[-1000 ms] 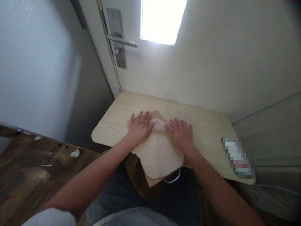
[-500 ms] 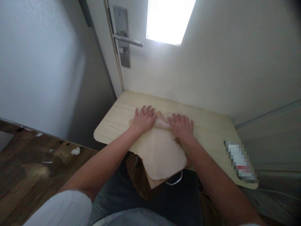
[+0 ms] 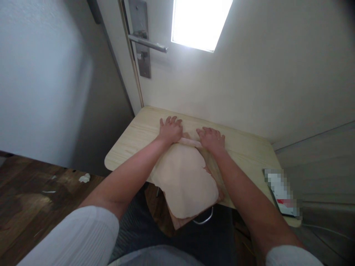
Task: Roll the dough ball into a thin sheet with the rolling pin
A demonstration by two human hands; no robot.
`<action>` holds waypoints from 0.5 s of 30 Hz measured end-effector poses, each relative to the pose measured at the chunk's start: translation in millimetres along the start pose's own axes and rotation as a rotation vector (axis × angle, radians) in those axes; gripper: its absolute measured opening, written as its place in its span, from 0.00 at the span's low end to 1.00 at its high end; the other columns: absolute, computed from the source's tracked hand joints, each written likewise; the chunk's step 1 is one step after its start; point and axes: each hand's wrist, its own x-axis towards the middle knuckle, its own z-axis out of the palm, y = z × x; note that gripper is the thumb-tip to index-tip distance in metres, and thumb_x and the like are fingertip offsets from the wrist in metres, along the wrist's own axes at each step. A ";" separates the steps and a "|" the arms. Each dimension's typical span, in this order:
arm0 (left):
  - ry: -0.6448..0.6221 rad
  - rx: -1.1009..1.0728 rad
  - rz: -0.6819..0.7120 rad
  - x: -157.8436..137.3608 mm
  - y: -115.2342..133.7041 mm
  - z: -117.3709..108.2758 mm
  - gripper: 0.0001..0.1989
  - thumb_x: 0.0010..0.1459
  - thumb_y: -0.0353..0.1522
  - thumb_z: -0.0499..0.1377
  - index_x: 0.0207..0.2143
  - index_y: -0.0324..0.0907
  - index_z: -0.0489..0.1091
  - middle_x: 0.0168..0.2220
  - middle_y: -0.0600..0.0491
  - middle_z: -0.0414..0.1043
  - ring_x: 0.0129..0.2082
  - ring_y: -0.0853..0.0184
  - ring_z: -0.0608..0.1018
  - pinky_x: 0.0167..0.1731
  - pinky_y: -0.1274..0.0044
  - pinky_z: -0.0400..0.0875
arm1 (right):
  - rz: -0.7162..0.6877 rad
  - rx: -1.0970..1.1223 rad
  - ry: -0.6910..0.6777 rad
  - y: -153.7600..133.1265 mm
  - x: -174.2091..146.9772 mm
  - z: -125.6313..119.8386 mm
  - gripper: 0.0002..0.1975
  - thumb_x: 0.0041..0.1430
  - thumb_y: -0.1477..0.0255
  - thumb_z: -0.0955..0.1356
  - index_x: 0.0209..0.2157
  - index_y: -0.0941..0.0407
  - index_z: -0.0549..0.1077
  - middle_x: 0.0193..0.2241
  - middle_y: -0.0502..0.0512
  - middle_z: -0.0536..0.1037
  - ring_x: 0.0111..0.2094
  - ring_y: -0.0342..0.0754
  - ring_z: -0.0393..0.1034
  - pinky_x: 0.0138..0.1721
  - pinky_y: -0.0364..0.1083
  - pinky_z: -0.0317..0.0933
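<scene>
A thin, pale sheet (image 3: 185,181) with an uneven, wavy edge, like rolled-out dough, lies over a tan board (image 3: 177,223) whose near corner sticks out past the table edge. Across the sheet's far end runs a pale roll or bar (image 3: 190,142), both ends covered by my hands. My left hand (image 3: 171,129) rests palm down over its left end, fingers stretched forward and apart. My right hand (image 3: 212,138) lies the same way over the right end. Whether the bar is a rolling pin or a rolled part of the sheet I cannot tell.
The light wooden table (image 3: 244,147) stands against a white door with a metal handle (image 3: 149,43). A phone-like item (image 3: 283,192), blurred out, lies at the table's right end. A curved metal bar (image 3: 205,218) shows below the board. Scraps (image 3: 84,178) lie on the floor at left.
Both hands have moved slightly forward, away from me, along with the bar. More of the pale sheet's far part shows flat. The camera view has shifted a little.
</scene>
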 end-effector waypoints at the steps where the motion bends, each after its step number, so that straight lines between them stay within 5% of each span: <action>1: 0.003 0.001 0.006 -5.1 1.0 -1.2 0.27 0.69 0.40 0.39 0.66 0.48 0.60 0.70 0.48 0.55 0.69 0.51 0.56 0.65 0.46 0.45 | -0.010 0.001 0.026 -0.9 -6.3 0.5 0.29 0.70 0.52 0.53 0.61 0.51 0.69 0.59 0.66 0.71 0.59 0.65 0.62 0.58 0.68 0.51; 10: 0.010 0.038 0.044 -92.4 10.9 -18.0 0.28 0.72 0.44 0.35 0.66 0.51 0.61 0.71 0.53 0.55 0.71 0.54 0.55 0.67 0.50 0.44 | -0.051 -0.029 0.119 -8.5 -94.8 4.8 0.31 0.72 0.53 0.52 0.64 0.57 0.65 0.63 0.66 0.67 0.64 0.66 0.55 0.63 0.69 0.42; 15: 0.019 0.054 0.069 -140.7 11.4 -18.9 0.30 0.72 0.45 0.35 0.71 0.47 0.50 0.71 0.49 0.54 0.71 0.57 0.54 0.69 0.54 0.43 | -0.109 -0.032 0.124 -6.2 -140.8 5.9 0.32 0.72 0.55 0.52 0.67 0.59 0.59 0.66 0.67 0.63 0.66 0.64 0.53 0.64 0.66 0.44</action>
